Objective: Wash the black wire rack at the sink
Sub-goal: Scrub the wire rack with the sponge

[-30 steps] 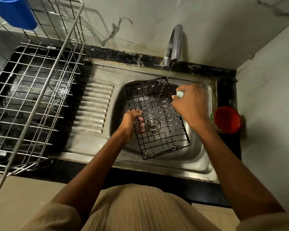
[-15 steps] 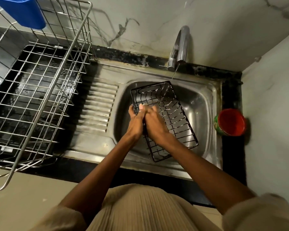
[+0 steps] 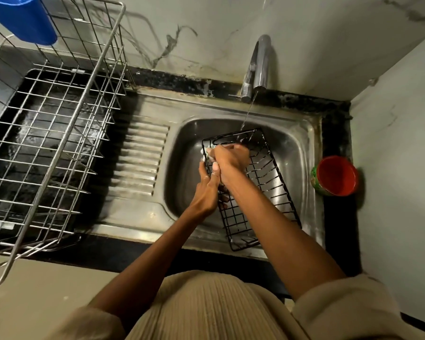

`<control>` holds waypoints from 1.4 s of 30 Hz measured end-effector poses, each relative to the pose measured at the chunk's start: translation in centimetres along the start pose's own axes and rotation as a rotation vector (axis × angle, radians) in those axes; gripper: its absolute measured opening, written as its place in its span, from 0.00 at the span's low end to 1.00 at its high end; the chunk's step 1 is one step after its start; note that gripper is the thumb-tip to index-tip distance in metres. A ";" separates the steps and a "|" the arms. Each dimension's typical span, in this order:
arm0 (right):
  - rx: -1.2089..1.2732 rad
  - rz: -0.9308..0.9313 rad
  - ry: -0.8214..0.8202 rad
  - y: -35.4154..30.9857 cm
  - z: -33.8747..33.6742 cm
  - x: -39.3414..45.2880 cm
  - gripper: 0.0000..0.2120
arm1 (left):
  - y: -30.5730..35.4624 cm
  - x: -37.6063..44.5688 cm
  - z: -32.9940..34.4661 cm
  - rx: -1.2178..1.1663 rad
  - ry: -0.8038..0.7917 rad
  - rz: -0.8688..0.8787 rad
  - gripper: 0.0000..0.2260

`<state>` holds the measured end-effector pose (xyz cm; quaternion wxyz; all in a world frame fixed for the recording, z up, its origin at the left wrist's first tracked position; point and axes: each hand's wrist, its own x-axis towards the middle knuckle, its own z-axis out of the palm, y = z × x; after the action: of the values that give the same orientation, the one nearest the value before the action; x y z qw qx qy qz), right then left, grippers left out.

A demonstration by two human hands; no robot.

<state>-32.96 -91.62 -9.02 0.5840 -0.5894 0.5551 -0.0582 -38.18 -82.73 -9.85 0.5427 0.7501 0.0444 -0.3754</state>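
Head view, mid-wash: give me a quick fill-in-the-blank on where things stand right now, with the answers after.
1. The black wire rack sits tilted inside the steel ____.
2. A thin stream of ____ runs from the chrome tap onto the rack's far end.
3. The left hand grips the rack's left ____, while the right hand holds a pale soapy scrubber.
4. The round container right of the basin is ____ inside.

Answers: sink; water; edge; red

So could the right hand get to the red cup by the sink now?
Probably yes. The red cup stands alone beside the sink, with nothing between. But the right hand is busy scrubbing the black wire rack, so it must stop first.
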 end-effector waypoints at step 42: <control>0.263 -0.194 0.049 -0.3 -2.5 -0.4 0.16 | 1.8 0.4 -0.9 0.026 -0.036 0.208 0.34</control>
<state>-34.73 -92.97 -7.77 0.6341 -0.5572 0.4971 -0.2009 -36.58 -82.81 -8.53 0.5696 0.7507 -0.0486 -0.3311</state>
